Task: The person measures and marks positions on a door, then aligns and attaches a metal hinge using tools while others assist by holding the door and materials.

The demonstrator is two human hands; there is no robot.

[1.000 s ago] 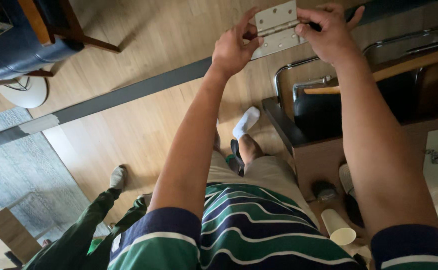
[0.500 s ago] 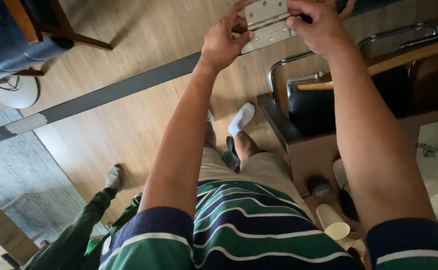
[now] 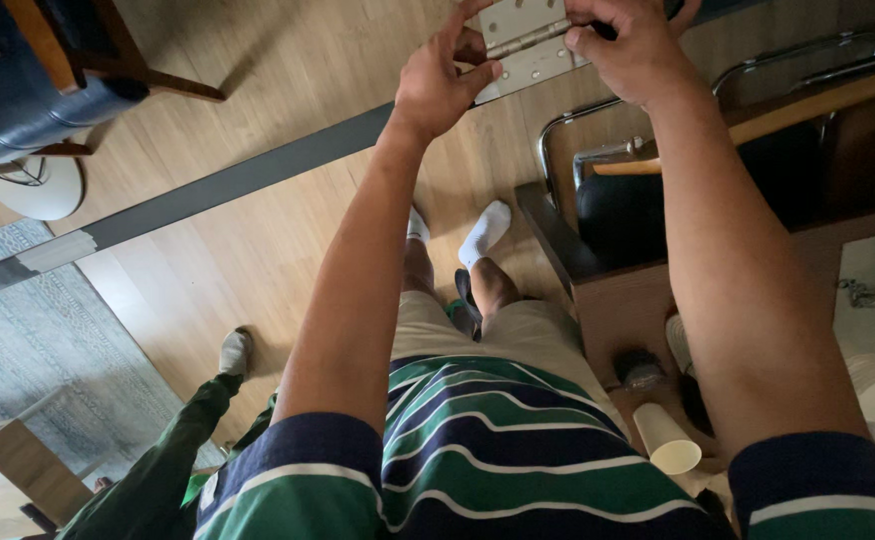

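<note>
A silver metal door hinge [image 3: 524, 42] with screw holes is held up at the top of the view, its plates folded open. My left hand [image 3: 440, 82] grips its lower left plate with thumb and fingers. My right hand [image 3: 630, 52] holds its right side, fingers curled over the pin end. Both arms stretch out from my striped green and navy shirt [image 3: 478, 470]. Below are my beige shorts and white socks [image 3: 484, 232].
A wooden table [image 3: 608, 290] with a black chair [image 3: 658, 200] stands to the right; paper cups [image 3: 666, 440] lie on it. Another person's green-trousered leg [image 3: 173, 450] is at lower left. A grey rug [image 3: 28, 330] and a blue chair [image 3: 28, 90] are at the left.
Both hands and the hinge have drifted up toward the top edge of the view. My feet have shifted slightly on the wooden floor.
</note>
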